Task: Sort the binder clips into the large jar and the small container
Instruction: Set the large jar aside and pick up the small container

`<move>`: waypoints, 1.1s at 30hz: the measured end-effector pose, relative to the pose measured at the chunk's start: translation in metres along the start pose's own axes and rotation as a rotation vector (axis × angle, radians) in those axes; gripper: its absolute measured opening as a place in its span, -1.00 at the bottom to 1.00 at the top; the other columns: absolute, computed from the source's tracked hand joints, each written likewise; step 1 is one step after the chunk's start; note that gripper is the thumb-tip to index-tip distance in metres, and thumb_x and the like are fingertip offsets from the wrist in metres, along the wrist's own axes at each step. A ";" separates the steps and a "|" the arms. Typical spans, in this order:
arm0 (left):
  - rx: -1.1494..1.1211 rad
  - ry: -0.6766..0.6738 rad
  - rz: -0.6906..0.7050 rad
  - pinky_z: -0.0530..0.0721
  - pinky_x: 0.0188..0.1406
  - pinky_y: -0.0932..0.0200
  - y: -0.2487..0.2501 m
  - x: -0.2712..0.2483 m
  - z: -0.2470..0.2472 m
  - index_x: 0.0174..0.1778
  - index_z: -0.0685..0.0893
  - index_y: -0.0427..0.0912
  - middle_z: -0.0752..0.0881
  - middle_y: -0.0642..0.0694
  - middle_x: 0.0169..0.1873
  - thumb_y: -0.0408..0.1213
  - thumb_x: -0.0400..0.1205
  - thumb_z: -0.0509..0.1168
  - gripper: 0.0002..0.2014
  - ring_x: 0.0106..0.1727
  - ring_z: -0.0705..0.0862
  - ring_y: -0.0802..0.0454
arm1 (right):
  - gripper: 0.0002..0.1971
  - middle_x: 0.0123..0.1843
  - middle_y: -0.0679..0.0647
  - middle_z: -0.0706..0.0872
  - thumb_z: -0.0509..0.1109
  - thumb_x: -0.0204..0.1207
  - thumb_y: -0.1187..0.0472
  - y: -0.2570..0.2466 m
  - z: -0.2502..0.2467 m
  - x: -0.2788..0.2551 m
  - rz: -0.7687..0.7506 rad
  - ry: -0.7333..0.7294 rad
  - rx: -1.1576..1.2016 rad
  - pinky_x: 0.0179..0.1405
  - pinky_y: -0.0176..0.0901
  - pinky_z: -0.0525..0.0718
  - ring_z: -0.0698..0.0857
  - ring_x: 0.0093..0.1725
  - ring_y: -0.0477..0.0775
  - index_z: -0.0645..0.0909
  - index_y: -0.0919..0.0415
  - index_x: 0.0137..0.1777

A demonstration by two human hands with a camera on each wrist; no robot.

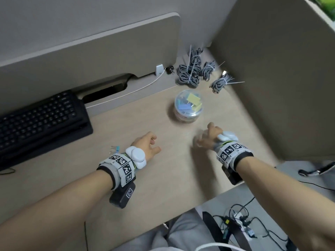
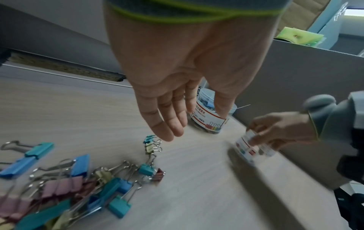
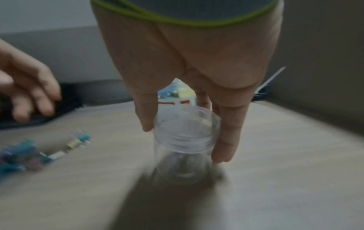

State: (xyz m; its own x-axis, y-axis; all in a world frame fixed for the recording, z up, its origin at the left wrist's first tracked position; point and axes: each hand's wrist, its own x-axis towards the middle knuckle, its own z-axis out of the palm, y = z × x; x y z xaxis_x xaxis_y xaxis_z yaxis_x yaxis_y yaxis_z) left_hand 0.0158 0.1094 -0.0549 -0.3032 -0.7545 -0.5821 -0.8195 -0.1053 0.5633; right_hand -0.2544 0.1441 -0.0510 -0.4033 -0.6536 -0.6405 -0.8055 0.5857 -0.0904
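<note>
The large clear jar [image 1: 188, 105] holds blue and yellow binder clips and stands at the back middle of the desk; it also shows behind my left fingers as the jar [image 2: 208, 121]. My right hand [image 1: 204, 137] grips the small clear container [image 3: 186, 140] from above, thumb on one side and fingers on the other, just over the desk; the small container [image 2: 254, 147] is blurred. My left hand [image 2: 169, 123] hovers open with straight fingers above a pile of loose binder clips [image 2: 78, 186], touching none. In the head view my left hand [image 1: 148, 145] hides most of the clips [image 1: 115, 148].
A black keyboard [image 1: 39, 120] lies at the left. Bundles of grey cable [image 1: 195, 71] sit behind the jar. A partition wall [image 1: 272, 78] closes the right side and the desk edge [image 1: 181, 211] runs close to my body.
</note>
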 end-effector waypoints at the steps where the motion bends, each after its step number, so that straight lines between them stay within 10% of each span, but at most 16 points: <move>1: 0.034 -0.011 0.016 0.70 0.09 0.03 -0.003 -0.003 -0.001 0.31 0.52 -0.06 0.65 -0.04 0.15 -0.08 0.46 0.50 -0.48 -0.03 0.72 -0.11 | -0.41 0.02 0.05 0.64 0.43 0.27 -0.25 -0.014 0.002 -0.008 -0.052 -0.003 0.054 -0.10 -0.04 0.61 0.65 -0.10 0.13 0.37 0.14 0.10; 6: 0.075 0.046 0.132 0.56 0.29 0.05 -0.016 -0.025 -0.013 0.54 0.35 -0.05 0.48 -0.05 0.45 -0.07 0.33 0.61 -0.12 0.32 0.59 -0.09 | -0.23 -0.07 0.06 0.72 0.35 0.06 -0.54 -0.100 0.015 -0.046 -0.261 -0.055 0.176 -0.04 -0.03 0.73 0.72 -0.10 0.15 0.65 0.04 0.07; 12: 0.050 0.167 0.079 0.53 -0.07 0.12 -0.045 -0.049 -0.032 0.17 0.52 -0.02 0.50 0.10 0.11 -0.01 0.21 0.66 -0.33 0.05 0.59 0.03 | -0.38 -0.29 0.19 0.82 0.37 0.25 -0.44 -0.163 0.030 -0.077 -0.424 -0.228 0.301 -0.30 0.19 0.83 0.81 -0.47 0.22 0.60 0.12 -0.03; 23: 0.023 0.086 -0.002 0.58 -0.08 0.12 -0.091 -0.061 -0.048 0.19 0.58 0.03 0.67 0.08 0.00 0.04 0.23 0.63 -0.36 -0.02 0.64 -0.02 | -0.41 0.28 0.07 0.65 0.51 0.42 -0.08 -0.185 0.047 -0.082 -0.689 -0.191 0.068 0.13 -0.15 0.57 0.66 0.18 0.15 0.50 0.01 0.45; 33: -0.072 0.163 -0.132 0.49 -0.13 0.20 -0.121 -0.074 -0.061 0.32 0.44 -0.05 0.65 0.00 0.09 -0.11 0.35 0.59 -0.33 -0.01 0.60 -0.04 | -0.47 0.44 0.24 0.42 0.37 0.53 -0.03 -0.129 0.075 -0.016 -0.267 -0.092 -0.356 0.31 0.20 0.50 0.47 0.42 0.32 0.42 0.11 0.47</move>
State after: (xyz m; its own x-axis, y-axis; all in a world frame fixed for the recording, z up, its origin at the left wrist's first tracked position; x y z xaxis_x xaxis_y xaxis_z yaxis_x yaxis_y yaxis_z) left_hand 0.1668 0.1383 -0.0439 -0.1085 -0.8253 -0.5541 -0.8080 -0.2515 0.5328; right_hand -0.1109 0.1150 -0.0865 -0.1336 -0.7044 -0.6971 -0.9817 0.1904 -0.0042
